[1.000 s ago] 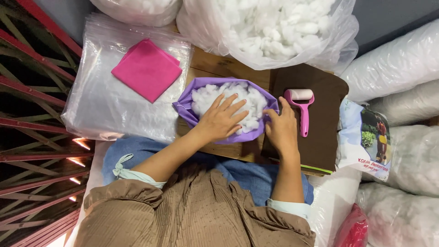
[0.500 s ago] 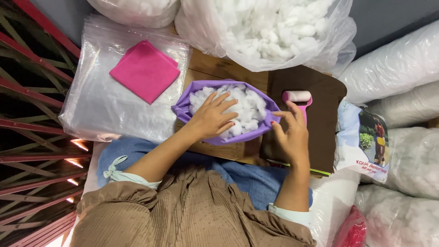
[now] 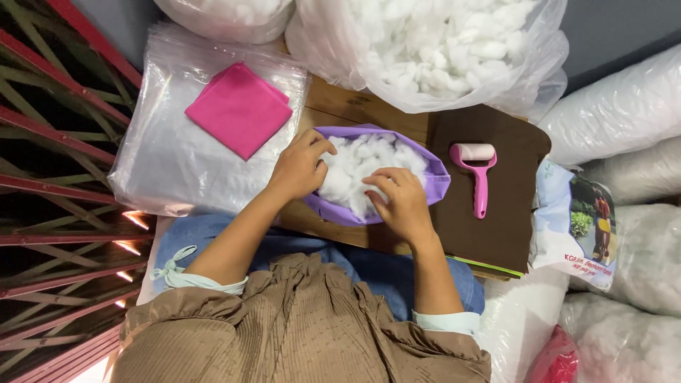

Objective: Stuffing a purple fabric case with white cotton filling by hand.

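Note:
A purple fabric cover (image 3: 433,186) lies open on the wooden board in front of me, full of white fibre stuffing (image 3: 355,167). My left hand (image 3: 298,170) grips the cover's left rim, fingers curled over the edge. My right hand (image 3: 401,202) rests on the stuffing at the cover's near right side, with its fingers bent down into the fibre. A pink lint roller (image 3: 479,174) lies untouched on a dark brown board (image 3: 514,213), just right of the cover.
A folded pink cloth (image 3: 239,108) sits on a stack of clear plastic bags (image 3: 170,170) at the left. A big clear bag of white fibre (image 3: 440,42) stands behind the cover. More filled bags (image 3: 624,120) crowd the right side. A red metal frame (image 3: 57,177) runs along the left.
My right hand has left the lint roller and moved left onto the stuffing. My left hand has slid from the top of the stuffing to the cover's left rim.

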